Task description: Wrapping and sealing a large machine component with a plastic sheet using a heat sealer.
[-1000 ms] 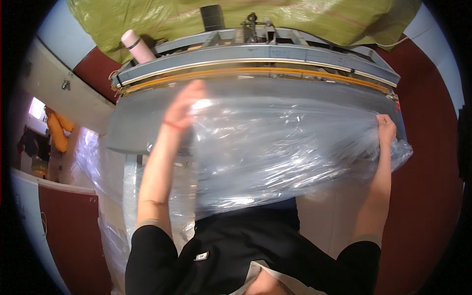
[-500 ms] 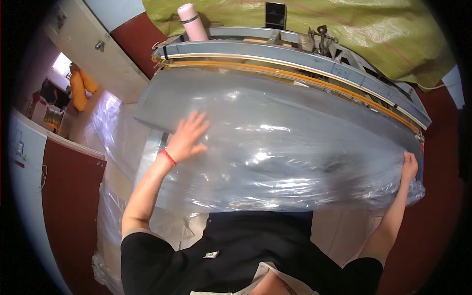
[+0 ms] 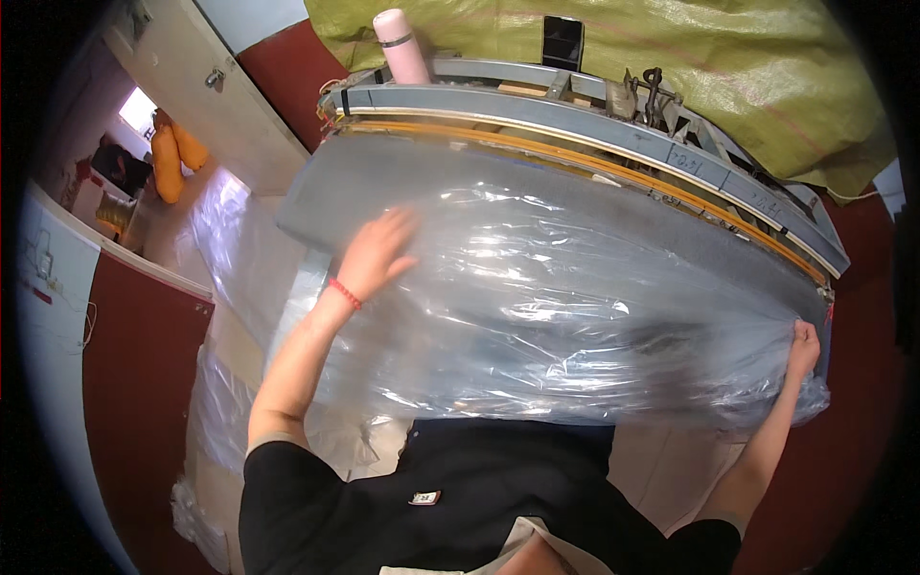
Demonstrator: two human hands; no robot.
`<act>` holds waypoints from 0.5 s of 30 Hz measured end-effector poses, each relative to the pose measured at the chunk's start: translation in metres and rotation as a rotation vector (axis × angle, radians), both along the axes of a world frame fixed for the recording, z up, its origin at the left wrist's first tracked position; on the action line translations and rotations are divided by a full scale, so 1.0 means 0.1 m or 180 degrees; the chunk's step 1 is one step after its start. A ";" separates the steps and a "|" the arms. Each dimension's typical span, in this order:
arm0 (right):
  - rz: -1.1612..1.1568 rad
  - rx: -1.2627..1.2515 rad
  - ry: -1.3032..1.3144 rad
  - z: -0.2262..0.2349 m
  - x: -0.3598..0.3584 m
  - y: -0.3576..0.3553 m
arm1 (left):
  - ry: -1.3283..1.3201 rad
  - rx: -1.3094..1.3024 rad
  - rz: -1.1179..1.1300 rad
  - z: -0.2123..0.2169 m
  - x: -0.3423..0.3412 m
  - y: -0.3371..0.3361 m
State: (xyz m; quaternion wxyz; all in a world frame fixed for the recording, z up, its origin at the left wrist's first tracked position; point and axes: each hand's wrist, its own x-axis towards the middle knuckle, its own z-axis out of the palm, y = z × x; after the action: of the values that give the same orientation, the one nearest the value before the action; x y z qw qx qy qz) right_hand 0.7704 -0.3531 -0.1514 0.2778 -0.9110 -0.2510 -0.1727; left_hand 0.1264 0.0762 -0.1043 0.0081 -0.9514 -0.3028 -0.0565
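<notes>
A wide sheet of clear plastic film (image 3: pixel 546 331) lies wrinkled and shiny over a grey work surface (image 3: pixel 335 177), whose far-left part shows bare. My left hand (image 3: pixel 381 247), with a red bracelet on its wrist, is over the film's left side. Its fingers are stretched out and slightly blurred; whether the palm touches the film I cannot tell. At the right end my right hand (image 3: pixel 805 349) pinches the edge of the film, and the film pulls into creases toward those fingers. Below it a bunched part of the film hangs at the corner.
Behind the surface runs a grey metal frame (image 3: pixel 537 112) with orange strips (image 3: pixel 498 141) along it. A pink bottle (image 3: pixel 402 50) and a dark phone (image 3: pixel 562 42) stand at the back, before a yellow-green woven sheet (image 3: pixel 709 67). More film trails to the floor at left, by an open door (image 3: pixel 206 105).
The film's wrinkles have shifted, and it lies more creased across the middle. My left hand is slightly farther forward on the film; the right keeps its pinch. The whole view has shifted a little.
</notes>
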 end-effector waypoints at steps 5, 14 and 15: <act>-0.0107 -0.0138 0.0097 0.00 -0.01 0.01 | -0.1411 -0.0268 0.0178 -0.06 -0.06 0.22; 0.0018 -0.0160 -0.0002 -0.03 0.05 -0.03 | -0.1468 -0.0073 -0.0631 -0.14 0.00 0.65; 0.0021 -0.0157 -0.0004 -0.04 0.05 -0.03 | -0.2291 -0.1251 -0.0021 -0.15 0.03 0.65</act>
State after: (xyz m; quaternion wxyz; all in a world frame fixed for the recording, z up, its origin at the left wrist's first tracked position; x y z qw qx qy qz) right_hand 0.7756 -0.3557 -0.1551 0.2556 -0.9167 -0.2585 -0.1661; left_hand 0.1295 0.1410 -0.1198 -0.2804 -0.8553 -0.2882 -0.3268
